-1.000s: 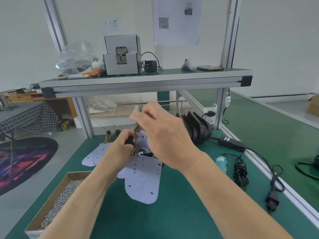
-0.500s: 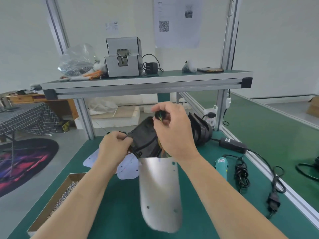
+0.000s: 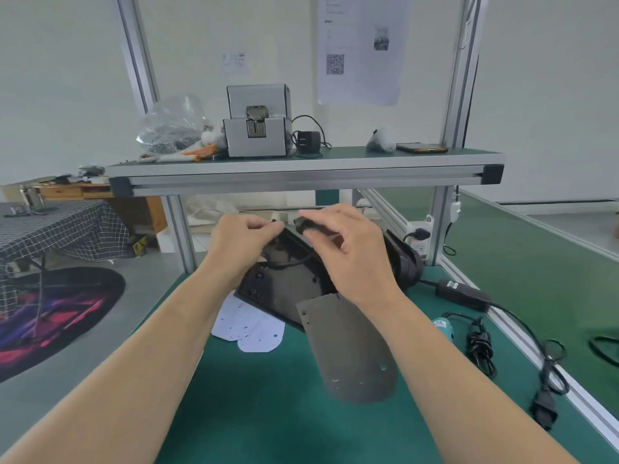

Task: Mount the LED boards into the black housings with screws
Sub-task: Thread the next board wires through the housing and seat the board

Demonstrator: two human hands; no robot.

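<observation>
- I hold a black housing (image 3: pixel 284 283) tilted above the green bench (image 3: pixel 268 413), at 12 o'clock in front of me, its open inside facing me.
- My left hand (image 3: pixel 243 244) has its fingers curled and pinches the housing's top edge at about 11 o'clock.
- My right hand (image 3: pixel 351 259) pinches a small round black part (image 3: pixel 303 224) between thumb and forefinger at the top of the housing; the other fingers are loosely curled.
- A black cable (image 3: pixel 288 262) crosses the inside of the housing.
- A grey LED board (image 3: pixel 351 353) slants down from the housing's 5 o'clock, beneath my right wrist. I cannot tell whether its rounded end touches the bench.
- White LED boards (image 3: pixel 251 326) lie flat on the bench at the housing's 7 o'clock, partly under it.
- A stack of black housings (image 3: pixel 403 262) stands behind my right hand at 2 o'clock.
- At 3 to 4 o'clock lie a black power adapter (image 3: pixel 464 294) and a teal screwdriver (image 3: pixel 442 326).
- The shelf (image 3: pixel 301 169) above carries a grey screw feeder (image 3: pixel 256 128).
</observation>
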